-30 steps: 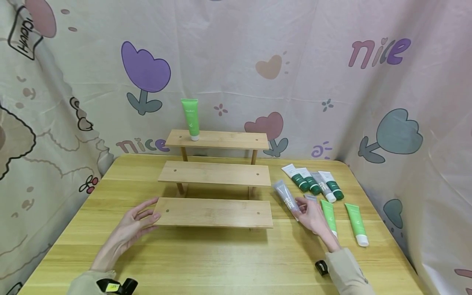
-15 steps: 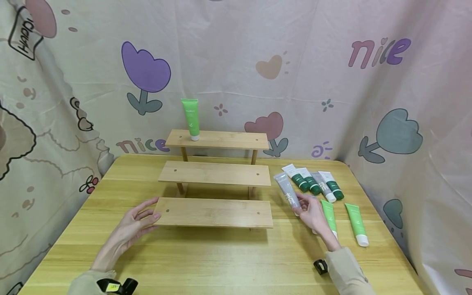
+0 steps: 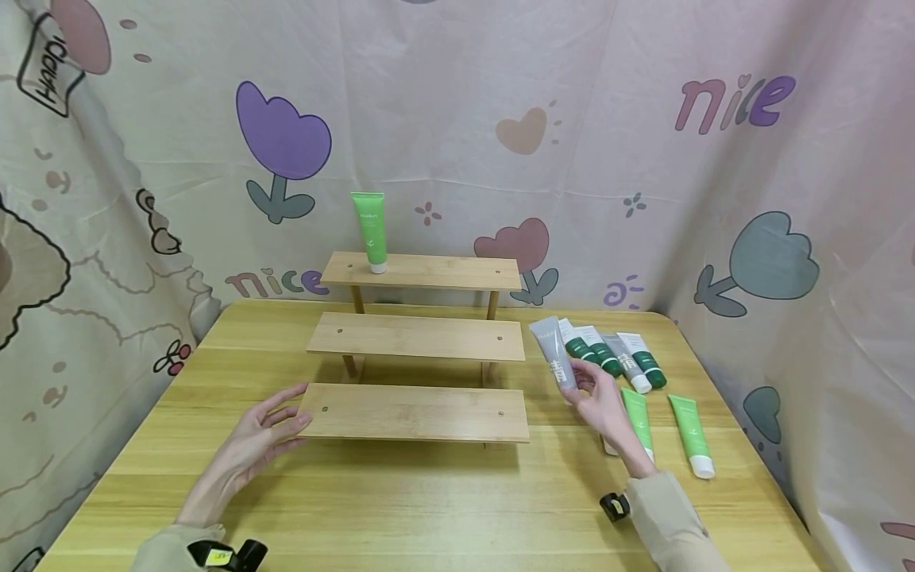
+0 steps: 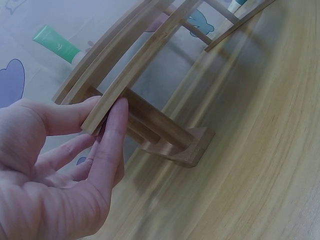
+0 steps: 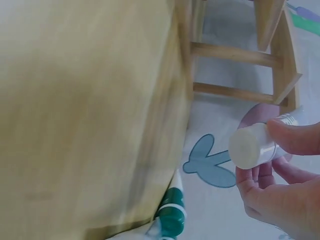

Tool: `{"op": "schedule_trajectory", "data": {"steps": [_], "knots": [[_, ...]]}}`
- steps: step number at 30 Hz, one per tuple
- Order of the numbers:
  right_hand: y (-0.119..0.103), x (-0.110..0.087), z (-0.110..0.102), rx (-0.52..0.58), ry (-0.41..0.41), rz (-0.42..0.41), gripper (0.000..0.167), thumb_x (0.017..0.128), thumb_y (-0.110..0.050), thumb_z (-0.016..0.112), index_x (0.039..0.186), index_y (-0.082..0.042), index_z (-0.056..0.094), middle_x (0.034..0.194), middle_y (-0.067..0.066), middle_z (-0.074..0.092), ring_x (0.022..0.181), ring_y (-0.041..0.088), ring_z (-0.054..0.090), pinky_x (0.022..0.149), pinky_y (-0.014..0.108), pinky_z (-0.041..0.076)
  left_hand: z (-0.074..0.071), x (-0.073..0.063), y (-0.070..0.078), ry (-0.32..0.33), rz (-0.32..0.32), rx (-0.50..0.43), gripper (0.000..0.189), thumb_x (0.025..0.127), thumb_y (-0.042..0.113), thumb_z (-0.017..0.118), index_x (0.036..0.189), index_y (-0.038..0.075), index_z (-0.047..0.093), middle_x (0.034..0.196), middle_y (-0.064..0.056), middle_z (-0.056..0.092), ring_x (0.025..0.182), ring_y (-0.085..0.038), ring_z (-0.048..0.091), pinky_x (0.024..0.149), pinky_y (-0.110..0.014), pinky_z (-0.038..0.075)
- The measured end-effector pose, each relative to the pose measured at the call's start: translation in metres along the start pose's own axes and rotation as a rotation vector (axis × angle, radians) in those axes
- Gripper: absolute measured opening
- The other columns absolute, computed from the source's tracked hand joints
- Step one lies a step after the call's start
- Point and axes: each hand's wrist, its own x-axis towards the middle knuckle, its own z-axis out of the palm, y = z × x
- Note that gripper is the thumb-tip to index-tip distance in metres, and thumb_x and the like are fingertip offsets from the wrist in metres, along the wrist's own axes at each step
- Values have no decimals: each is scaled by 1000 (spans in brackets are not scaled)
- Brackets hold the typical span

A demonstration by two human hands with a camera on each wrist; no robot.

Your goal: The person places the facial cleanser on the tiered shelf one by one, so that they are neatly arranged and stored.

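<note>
A three-tier wooden display stand stands on the table. My left hand pinches the left end of its lowest shelf, thumb on top and fingers beneath, as the left wrist view shows. On the right, my right hand grips a grey tube near its white cap, the flat end tilted up and leaning left. A green tube stands cap-down on the top shelf, toward its left end.
Behind my right hand lie white-and-green tubes and another grey tube. Two green tubes lie nearer, at the right; one is partly behind my wrist. A patterned curtain hangs around the table.
My right hand has lifted the grey tube up and slightly away from me, tipping it more upright. The left hand keeps its hold on the shelf end.
</note>
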Motion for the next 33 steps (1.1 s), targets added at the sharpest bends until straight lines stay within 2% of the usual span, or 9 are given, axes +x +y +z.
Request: {"op": "schedule_trajectory", "data": {"steps": [2,4,9,14,22,25,29,33], "knots": [[-5,2,0,27,-8,3,52,87,12,66,136,15,50,127,33,59,114,40,61,102,35,57,0,0,0,-1,1,-3,59,102,8,59,155,15,36,105,3,55,95,-6,63,88,-26,63],[-9,5,1,56,-13,2,52,87,11,66,136,15,50,128,33,59,116,40,61,102,29,56,0,0,0,-3,3,-6,58,102,7,58,155,16,37,105,3,55,95,-6,63,88,-26,63],[-19,11,1,121,-27,-24,51,87,13,66,135,15,50,129,33,58,115,38,60,95,11,52,0,0,0,-6,7,-11,55,102,7,58,153,17,39,104,5,59,94,-5,63,87,-27,64],[-30,19,0,162,-44,-25,51,87,12,67,135,14,50,129,32,56,114,32,58,91,5,49,0,0,0,-3,4,-10,57,102,8,59,154,15,38,104,5,60,94,-5,64,88,-27,63],[-52,29,-4,226,-74,-24,50,88,8,68,134,13,51,131,31,55,117,35,59,87,7,51,0,0,0,-6,2,2,58,102,9,58,155,14,35,105,5,60,96,-5,64,88,-27,63],[-61,34,-5,243,-85,-30,49,86,8,70,132,12,52,129,29,55,114,31,60,86,8,52,0,0,0,-5,2,5,59,102,9,58,156,12,34,105,5,60,96,-6,64,88,-27,63],[-72,41,-3,248,-90,-39,50,84,8,72,131,11,55,126,26,57,111,22,60,88,10,53,0,0,0,-9,4,1,59,102,9,58,156,12,33,105,5,59,96,-6,64,89,-26,63],[-82,47,-1,236,-97,-49,52,82,6,73,131,9,56,126,25,59,114,25,60,97,18,54,0,0,0,-10,4,-2,59,102,8,58,156,12,33,105,4,59,96,-6,64,89,-27,63]]}}
